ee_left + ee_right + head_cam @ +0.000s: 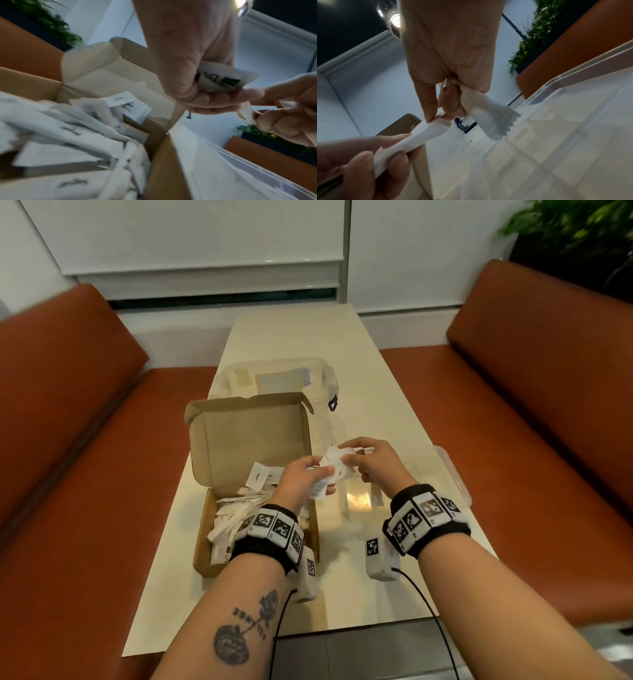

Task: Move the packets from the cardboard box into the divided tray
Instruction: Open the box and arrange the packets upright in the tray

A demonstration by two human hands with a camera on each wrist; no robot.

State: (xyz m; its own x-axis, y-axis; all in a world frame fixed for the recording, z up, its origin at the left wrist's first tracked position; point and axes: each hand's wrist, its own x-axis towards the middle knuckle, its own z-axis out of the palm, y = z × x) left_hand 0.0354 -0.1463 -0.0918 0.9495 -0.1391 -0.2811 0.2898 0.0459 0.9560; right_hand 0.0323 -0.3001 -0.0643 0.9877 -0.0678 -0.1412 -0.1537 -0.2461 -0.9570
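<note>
An open cardboard box (246,440) sits left of centre on the table, holding several white packets (236,515). My left hand (323,474) hovers at the box's right edge and grips a small bunch of packets (221,79). Just to its right, my right hand (352,460) keeps one serrated-edged packet (491,115) curled in its fingers. Its thumb and forefinger pinch the end of another packet (428,129) that the left hand (359,162) also holds. The clear divided tray (375,501) lies under both hands, right of the box; its compartments (556,135) look bare.
A clear lidded container (274,378) stands behind the box. A clear lid (452,474) lies at the table's right edge. Orange benches (513,440) flank the narrow table (298,337), and cables trail off its near edge. A plant (575,227) is at the far right.
</note>
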